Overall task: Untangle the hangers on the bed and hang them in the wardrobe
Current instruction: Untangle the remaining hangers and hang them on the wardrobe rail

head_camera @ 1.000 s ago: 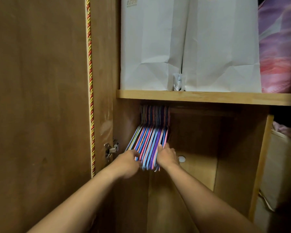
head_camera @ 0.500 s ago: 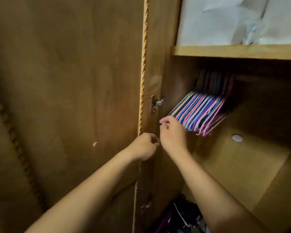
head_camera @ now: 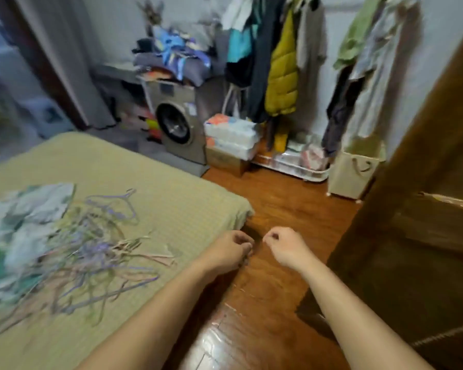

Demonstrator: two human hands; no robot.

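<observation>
**Tangled hangers on the bed, both hands empty over the floor**

At the far left, a rumpled pale grey-green cloth (head_camera: 24,209) lies on the bed with its olive-green woven cover (head_camera: 171,198). Just right of it, partly over it, sprawls the blurred tangle of thin purple, pink and green wire hangers (head_camera: 91,252), filling the lower left of the frame. Beyond the bed's far edge stands a beige front-loading washing machine (head_camera: 181,124) piled with clothes. At lower centre, over the glossy reddish-brown wooden floor (head_camera: 278,198), the left hand (head_camera: 231,251) and right hand (head_camera: 288,247) hang near each other, fingers loosely curled, gripping nothing. Clothes (head_camera: 282,68) hang along the upper-right wall above a beige fabric basket (head_camera: 350,172). The dark brown wooden wardrobe door (head_camera: 425,209) fills the right edge.
</observation>
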